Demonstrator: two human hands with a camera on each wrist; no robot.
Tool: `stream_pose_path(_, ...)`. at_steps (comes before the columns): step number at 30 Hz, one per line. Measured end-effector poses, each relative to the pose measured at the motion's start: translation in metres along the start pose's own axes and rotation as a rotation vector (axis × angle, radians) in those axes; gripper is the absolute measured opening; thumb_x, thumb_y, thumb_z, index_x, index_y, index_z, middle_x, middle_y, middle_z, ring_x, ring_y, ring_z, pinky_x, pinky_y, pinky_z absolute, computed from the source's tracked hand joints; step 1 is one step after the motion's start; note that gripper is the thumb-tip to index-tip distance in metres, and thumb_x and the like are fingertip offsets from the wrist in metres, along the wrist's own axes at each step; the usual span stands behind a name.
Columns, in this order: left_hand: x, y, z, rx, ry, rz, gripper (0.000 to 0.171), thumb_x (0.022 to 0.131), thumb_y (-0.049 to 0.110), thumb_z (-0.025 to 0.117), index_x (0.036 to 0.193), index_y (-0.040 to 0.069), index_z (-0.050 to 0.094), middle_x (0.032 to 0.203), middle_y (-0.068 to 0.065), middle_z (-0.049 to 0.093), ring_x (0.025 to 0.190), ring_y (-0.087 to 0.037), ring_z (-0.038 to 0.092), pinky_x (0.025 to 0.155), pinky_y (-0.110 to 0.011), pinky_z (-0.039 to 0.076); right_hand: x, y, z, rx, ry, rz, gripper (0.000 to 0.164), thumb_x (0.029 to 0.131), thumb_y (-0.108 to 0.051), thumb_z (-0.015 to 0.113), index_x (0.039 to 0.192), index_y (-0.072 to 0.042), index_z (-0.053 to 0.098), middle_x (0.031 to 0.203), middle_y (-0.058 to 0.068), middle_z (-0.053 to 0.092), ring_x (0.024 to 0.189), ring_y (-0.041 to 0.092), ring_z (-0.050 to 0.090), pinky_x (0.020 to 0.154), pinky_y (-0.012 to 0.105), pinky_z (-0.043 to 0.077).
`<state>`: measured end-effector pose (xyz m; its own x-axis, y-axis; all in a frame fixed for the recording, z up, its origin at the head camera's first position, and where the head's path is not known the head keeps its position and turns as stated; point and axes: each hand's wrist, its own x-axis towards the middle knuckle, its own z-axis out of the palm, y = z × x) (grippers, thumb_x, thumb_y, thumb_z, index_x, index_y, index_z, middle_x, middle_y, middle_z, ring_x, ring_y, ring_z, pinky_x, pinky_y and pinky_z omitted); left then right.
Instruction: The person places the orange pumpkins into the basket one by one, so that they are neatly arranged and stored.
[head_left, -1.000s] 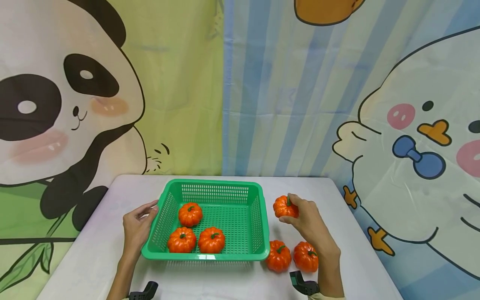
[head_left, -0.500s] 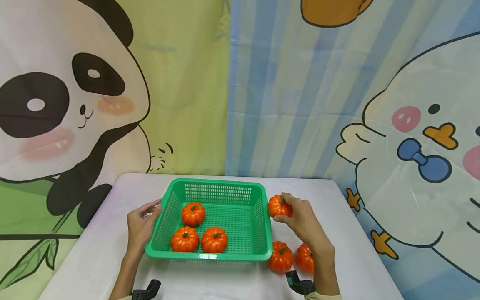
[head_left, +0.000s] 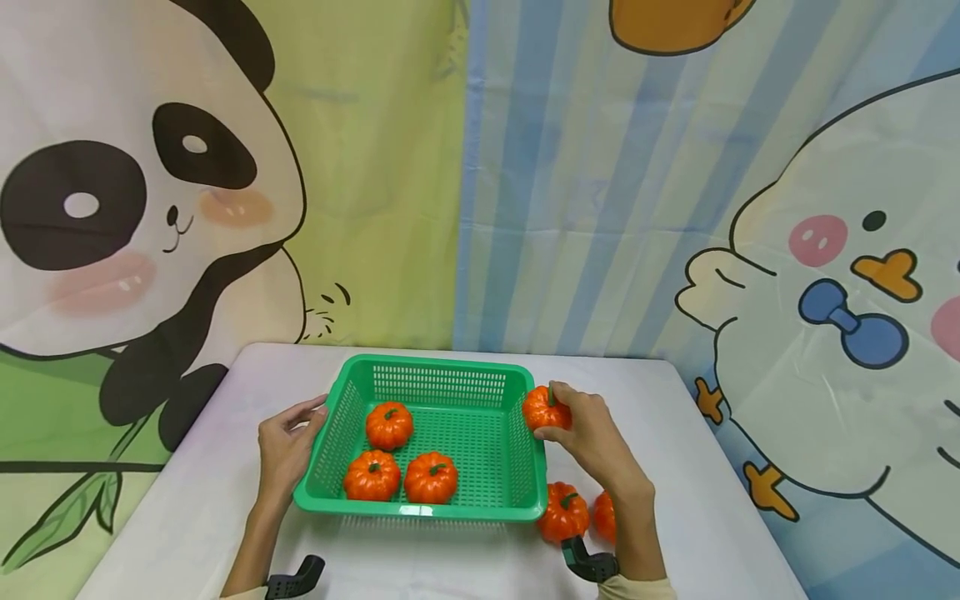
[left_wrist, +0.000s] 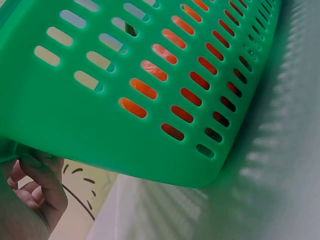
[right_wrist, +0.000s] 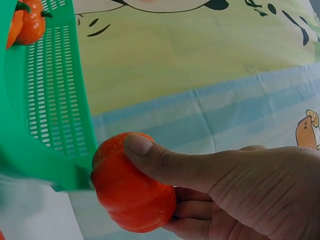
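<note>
A green plastic basket with slotted walls holds several small orange pumpkins, one of them a pumpkin toward its back left. My left hand pinches the basket's left rim; its fingers curl under the lip in the left wrist view. My right hand grips another pumpkin between thumb and fingers. That pumpkin overlaps the basket's right rim in the head view and sits right beside the rim in the right wrist view.
On the white table, a pumpkin rests by the basket's front right corner. Another pumpkin next to it is partly hidden by the right forearm. Behind the table hangs a cartoon-printed curtain.
My right hand has carried its pumpkin left, from beside the basket to its right rim. The left hand keeps its hold on the rim. The head view has shifted slightly.
</note>
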<state>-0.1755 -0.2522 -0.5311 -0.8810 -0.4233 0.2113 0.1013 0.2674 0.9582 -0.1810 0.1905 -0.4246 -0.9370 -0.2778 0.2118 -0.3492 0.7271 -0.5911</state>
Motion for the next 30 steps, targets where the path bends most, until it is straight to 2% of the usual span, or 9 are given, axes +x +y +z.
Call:
stream_pose_path(9, 0.001, 0.000, -0.001, 0.010, 0.008, -0.002, 0.028, 0.105, 0.015, 0.074, 0.129, 0.001, 0.079, 0.090, 0.003, 0.077, 0.071, 0.002, 0.073, 0.066, -0.015, 0.059, 0.006, -0.010, 0.011, 0.015, -0.017, -0.047, 0.067, 0.086, -0.012, 0.093, 0.146, -0.003, 0.066, 0.123, 0.005, 0.077, 0.105, 0.019, 0.070, 0.095, 0.036, 0.065)
stream_pose_path(15, 0.001, -0.001, 0.000, 0.011, 0.003, -0.008, 0.029, 0.105, 0.017, 0.074, 0.129, 0.001, 0.079, 0.092, 0.005, 0.077, 0.072, 0.001, 0.073, 0.067, -0.016, 0.059, 0.011, -0.015, 0.019, 0.042, -0.036, -0.068, 0.054, 0.087, -0.013, 0.092, 0.135, -0.006, 0.070, 0.115, 0.002, 0.076, 0.098, 0.015, 0.068, 0.088, 0.030, 0.064)
stream_pose_path(20, 0.001, 0.000, 0.000, -0.001, 0.004, 0.007, 0.029, 0.104, 0.016, 0.075, 0.128, 0.000, 0.080, 0.096, -0.008, 0.080, 0.073, 0.003, 0.072, 0.066, -0.015, 0.058, 0.013, -0.021, 0.024, 0.035, -0.053, -0.077, 0.065, 0.087, -0.014, 0.092, 0.145, -0.003, 0.066, 0.123, 0.005, 0.078, 0.102, 0.016, 0.071, 0.092, 0.032, 0.065)
stream_pose_path(24, 0.001, 0.000, -0.001, -0.009, -0.002, 0.017, 0.031, 0.104, 0.014, 0.075, 0.130, -0.003, 0.078, 0.100, -0.017, 0.080, 0.071, 0.002, 0.072, 0.065, -0.015, 0.058, 0.015, -0.025, 0.026, 0.046, -0.059, -0.091, 0.062, 0.087, -0.015, 0.092, 0.143, -0.004, 0.067, 0.120, 0.003, 0.078, 0.098, 0.015, 0.071, 0.089, 0.031, 0.065)
stream_pose_path(30, 0.000, -0.001, 0.000, -0.007, 0.002, -0.005, 0.030, 0.105, 0.017, 0.074, 0.129, 0.000, 0.079, 0.092, 0.003, 0.077, 0.071, 0.002, 0.073, 0.066, -0.016, 0.059, 0.019, -0.027, 0.029, 0.056, -0.078, -0.097, 0.059, 0.087, -0.015, 0.092, 0.140, -0.006, 0.068, 0.115, 0.000, 0.077, 0.093, 0.012, 0.069, 0.087, 0.028, 0.063)
